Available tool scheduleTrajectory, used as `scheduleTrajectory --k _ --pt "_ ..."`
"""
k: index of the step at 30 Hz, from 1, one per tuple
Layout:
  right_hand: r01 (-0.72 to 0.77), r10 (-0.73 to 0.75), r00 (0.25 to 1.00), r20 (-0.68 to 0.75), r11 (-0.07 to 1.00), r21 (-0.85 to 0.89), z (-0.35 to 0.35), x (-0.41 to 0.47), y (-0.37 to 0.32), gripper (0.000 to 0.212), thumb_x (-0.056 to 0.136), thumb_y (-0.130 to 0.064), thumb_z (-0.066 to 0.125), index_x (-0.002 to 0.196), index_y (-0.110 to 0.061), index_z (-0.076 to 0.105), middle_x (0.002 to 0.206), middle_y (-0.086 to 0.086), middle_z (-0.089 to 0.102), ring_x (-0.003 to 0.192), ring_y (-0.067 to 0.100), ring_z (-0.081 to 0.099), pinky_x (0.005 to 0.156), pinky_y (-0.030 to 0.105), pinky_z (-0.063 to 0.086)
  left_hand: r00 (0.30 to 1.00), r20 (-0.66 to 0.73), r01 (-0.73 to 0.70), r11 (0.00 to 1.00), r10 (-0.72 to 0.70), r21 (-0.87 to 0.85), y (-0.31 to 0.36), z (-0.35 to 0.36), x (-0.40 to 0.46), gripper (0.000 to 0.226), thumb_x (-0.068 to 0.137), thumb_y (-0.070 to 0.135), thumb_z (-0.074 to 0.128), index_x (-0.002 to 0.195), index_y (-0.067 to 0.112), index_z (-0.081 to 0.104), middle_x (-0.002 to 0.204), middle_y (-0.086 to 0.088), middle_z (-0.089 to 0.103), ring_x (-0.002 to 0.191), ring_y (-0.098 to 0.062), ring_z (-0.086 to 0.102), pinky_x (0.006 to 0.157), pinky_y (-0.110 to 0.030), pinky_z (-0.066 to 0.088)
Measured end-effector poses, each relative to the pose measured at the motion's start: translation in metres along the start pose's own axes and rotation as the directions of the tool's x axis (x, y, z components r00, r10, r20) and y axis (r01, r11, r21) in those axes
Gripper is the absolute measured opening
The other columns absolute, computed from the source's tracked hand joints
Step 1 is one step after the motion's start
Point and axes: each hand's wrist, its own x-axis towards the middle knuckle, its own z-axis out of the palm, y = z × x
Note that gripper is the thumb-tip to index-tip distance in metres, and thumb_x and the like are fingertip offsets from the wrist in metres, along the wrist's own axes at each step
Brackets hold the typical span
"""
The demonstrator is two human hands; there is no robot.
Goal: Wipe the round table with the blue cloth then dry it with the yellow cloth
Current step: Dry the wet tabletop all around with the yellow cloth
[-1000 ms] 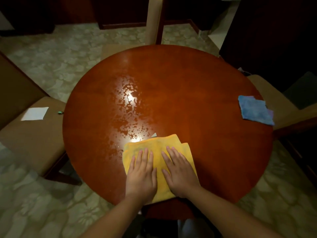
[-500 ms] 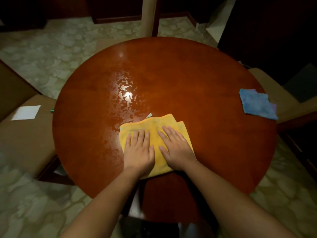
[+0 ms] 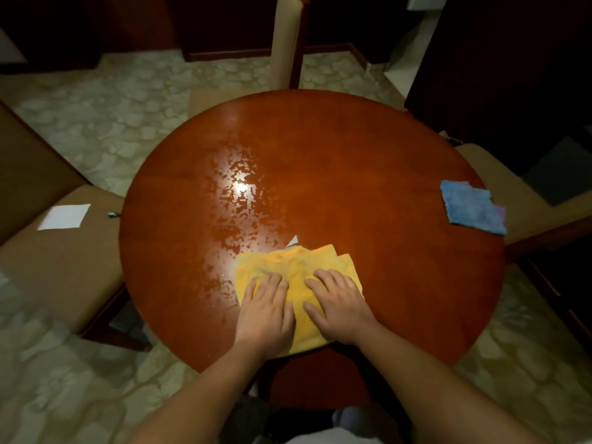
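Both hands flat on the yellow cloth [image 3: 298,277], near edge of the round table [image 3: 368,155].
From the head camera: left hand [image 3: 266,312] and right hand [image 3: 339,306] pressing down, fingers spread and straight; wet sheen just beyond the cloth; blue cloth [image 3: 471,206] lying at the right rim, well apart.

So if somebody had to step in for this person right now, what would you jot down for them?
Left hand and right hand: both press flat on the folded yellow cloth near the table's front edge.
Blue cloth: lies apart at the right edge of the round table, nothing touching it.
Done: blue wipe appears finished; drying is under way.
Left: wet patches glisten left of centre, beyond the yellow cloth; dry those.
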Motion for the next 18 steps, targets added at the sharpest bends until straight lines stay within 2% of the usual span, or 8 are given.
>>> scheduleTrajectory --k 3,6,13,18 --pt "0.009 -0.008 0.999 -0.053 1.0 0.022 0.002 0.02 0.007 0.043 0.086 -0.052 0.043 0.114 -0.021 0.054 0.116 0.006 0.056 0.103 0.024 0.053 0.081 0.039 0.048 0.996 -0.087 0.021 0.997 -0.028 -0.076 0.0 0.0 0.019 0.066 0.093 0.043 0.009 0.136 0.012 0.049 0.145 -0.006 0.044 0.137 -0.021 0.034 0.114 -0.04 0.016" --pt "0.03 -0.029 0.996 -0.085 0.999 0.011 0.008 0.028 0.012 0.044 0.084 -0.052 0.043 0.115 -0.023 0.052 0.114 0.004 0.053 0.102 0.022 0.048 0.082 0.038 0.047 0.983 -0.18 0.002 0.99 -0.027 -0.138 -0.006 0.009 0.031 0.053 0.095 0.037 0.028 0.131 0.009 0.055 0.141 -0.008 0.049 0.135 -0.024 0.039 0.111 -0.042 0.02" --pt "0.089 -0.082 0.98 -0.18 0.996 0.032 0.006 0.079 0.033 0.043 0.083 -0.048 0.043 0.11 -0.019 0.058 0.107 0.007 0.057 0.099 0.022 0.047 0.08 0.036 0.045 0.97 -0.236 0.029 0.991 -0.059 -0.13 -0.014 0.007 0.077 0.051 0.091 0.035 0.032 0.125 0.008 0.059 0.133 -0.009 0.055 0.127 -0.027 0.047 0.107 -0.046 0.028" --pt "0.056 -0.047 0.981 -0.19 0.998 0.041 0.007 0.107 0.044 0.044 0.084 -0.047 0.042 0.11 -0.016 0.061 0.106 0.007 0.055 0.098 0.024 0.047 0.078 0.037 0.042 0.927 -0.369 0.01 0.991 -0.058 -0.131 -0.018 0.002 0.111 0.037 0.087 0.032 0.038 0.109 0.012 0.06 0.11 -0.003 0.056 0.106 -0.023 0.051 0.096 -0.043 0.032"
